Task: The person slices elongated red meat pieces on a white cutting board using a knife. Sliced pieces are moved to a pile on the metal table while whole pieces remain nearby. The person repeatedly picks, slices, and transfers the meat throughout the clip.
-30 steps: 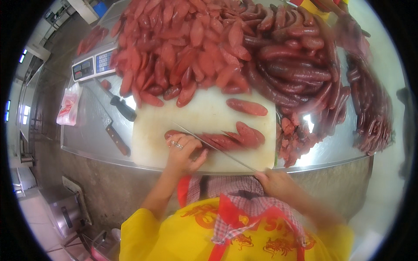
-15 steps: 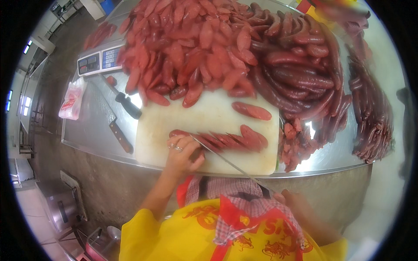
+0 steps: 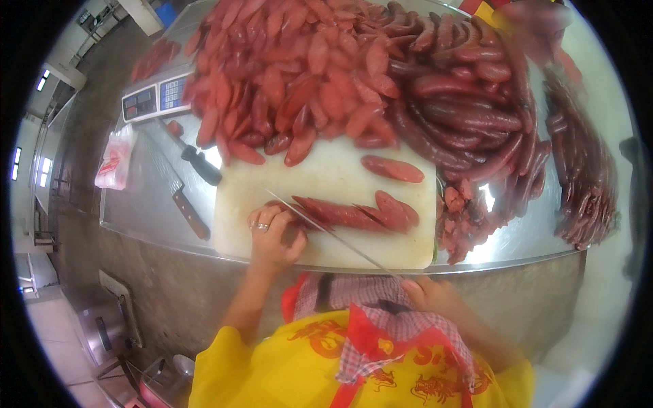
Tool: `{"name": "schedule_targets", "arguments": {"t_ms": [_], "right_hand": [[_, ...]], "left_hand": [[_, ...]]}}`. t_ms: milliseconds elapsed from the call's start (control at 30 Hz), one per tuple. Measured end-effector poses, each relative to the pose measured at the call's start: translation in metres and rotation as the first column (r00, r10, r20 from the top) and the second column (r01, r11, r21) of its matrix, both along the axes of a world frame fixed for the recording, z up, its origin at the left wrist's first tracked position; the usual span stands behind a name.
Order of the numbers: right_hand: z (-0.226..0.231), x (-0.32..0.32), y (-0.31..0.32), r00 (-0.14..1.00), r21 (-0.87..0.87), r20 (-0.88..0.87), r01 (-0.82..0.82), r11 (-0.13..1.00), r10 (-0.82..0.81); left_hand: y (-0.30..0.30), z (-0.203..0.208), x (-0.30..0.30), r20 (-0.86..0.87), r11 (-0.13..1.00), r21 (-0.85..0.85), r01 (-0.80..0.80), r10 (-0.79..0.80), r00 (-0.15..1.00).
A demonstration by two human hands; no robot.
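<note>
A dark red sausage [image 3: 333, 213], cut at a slant into slices that still lie together, is on the white cutting board [image 3: 320, 251]. My right hand [image 3: 428, 296] grips a long knife [image 3: 340, 243] at the board's near edge; its handle is hidden in my fingers. The thin blade slants up and left across the board, past the sausage's left end. Left of the blade, my left hand [image 3: 275, 234], with a ring on it, has its fingers curled down at the board. Whatever lies under those fingers is hidden. One loose sausage piece [image 3: 392, 168] rests farther back on the board.
Behind the board rises a large heap of cut sausage pieces [image 3: 292, 75], with whole sausages [image 3: 469, 102] to its right. Scraps [image 3: 466, 211] lie beside the board. On the left are a scale [image 3: 156, 97], a wooden-handled knife [image 3: 190, 214], a black-handled tool [image 3: 202, 166] and a plastic bag [image 3: 115, 160].
My left hand has shifted slightly left and down, away from the sausage's left end. My right hand and the knife have moved up and left, the tip now reaching past the sausage.
</note>
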State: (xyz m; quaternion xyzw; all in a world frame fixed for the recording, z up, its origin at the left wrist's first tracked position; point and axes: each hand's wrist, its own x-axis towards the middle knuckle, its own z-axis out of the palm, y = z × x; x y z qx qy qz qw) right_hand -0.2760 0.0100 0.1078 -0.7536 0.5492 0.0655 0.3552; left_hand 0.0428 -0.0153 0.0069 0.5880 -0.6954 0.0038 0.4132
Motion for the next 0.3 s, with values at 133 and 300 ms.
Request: {"name": "schedule_targets", "arguments": {"t_ms": [133,300], "right_hand": [[0.021,-0.02,0.014,0.988,0.194,-0.087,0.144,0.97,-0.129],[-0.045,0.037,-0.028,0.985,0.03,0.004,-0.17,0.985,0.17]], "left_hand": [[-0.006,0.001,0.0,-0.021,1.0,0.023,0.018,-0.017,1.0],[-0.007,0.002,0.003,-0.048,0.998,0.032,0.047,-0.046,0.998]]}}
